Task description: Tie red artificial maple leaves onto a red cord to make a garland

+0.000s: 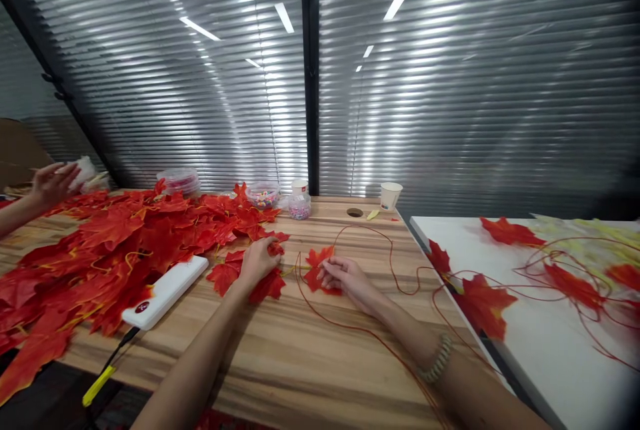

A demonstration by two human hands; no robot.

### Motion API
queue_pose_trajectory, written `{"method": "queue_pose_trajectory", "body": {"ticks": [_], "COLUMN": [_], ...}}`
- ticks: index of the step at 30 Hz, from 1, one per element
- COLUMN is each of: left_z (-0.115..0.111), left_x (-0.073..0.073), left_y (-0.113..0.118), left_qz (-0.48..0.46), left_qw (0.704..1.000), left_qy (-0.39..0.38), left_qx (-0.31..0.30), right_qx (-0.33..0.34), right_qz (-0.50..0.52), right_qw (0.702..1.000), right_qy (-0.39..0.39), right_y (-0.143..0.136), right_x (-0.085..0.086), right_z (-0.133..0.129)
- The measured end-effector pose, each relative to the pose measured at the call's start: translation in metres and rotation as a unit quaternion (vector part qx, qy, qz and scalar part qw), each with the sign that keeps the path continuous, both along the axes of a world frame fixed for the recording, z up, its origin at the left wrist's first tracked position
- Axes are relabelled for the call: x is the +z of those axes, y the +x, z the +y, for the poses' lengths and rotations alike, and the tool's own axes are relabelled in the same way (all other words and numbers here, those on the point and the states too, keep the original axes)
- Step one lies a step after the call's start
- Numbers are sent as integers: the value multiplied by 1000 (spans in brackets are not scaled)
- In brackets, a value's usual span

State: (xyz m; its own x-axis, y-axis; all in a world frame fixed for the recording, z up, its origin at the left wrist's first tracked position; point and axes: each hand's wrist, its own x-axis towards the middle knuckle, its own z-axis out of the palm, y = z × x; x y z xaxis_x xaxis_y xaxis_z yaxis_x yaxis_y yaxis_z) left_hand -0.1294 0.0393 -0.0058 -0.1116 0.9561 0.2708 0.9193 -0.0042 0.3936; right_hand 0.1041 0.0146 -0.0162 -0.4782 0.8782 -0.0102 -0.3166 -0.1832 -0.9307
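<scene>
Reaching over to the right of the white power bank [170, 293], your left hand [257, 260] is curling its fingers over red leaves [270, 285] on the table [280, 363]; whether they are gripping one, this inspector cannot tell. Farther right of the power bank, your right hand [347, 278] is bringing its fingers narrowly together over a separate leaf [320, 257]; a firm pinch is not showing clearly. A red cord [350, 327] is looping around that leaf and running right, onto the white table [540, 350], where more leaves [483, 307] are lying. The leaf heap [120, 237] is spreading left of and beyond the power bank, touching it. Beyond the power bank and to its right, a bead tub [263, 197] and a paper cup [391, 197] are standing. Another person's hand [55, 180] is hovering beyond it, far left.
</scene>
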Motion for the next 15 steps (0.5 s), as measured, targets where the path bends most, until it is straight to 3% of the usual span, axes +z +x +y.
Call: {"method": "queue_pose_trajectory", "body": {"ticks": [7, 15], "left_z": [3, 0], "left_x": [-5, 0], "left_y": [-3, 1], "left_qz": [27, 40], "left_qw": [999, 999], "left_qy": [36, 25], "left_qx": [-15, -12], "right_qx": [6, 9], "right_qz": [-7, -7], "right_qw": [1000, 1000], "right_qy": [11, 19], "right_y": [0, 0], "right_x": [-2, -3], "right_z": [1, 1]}}
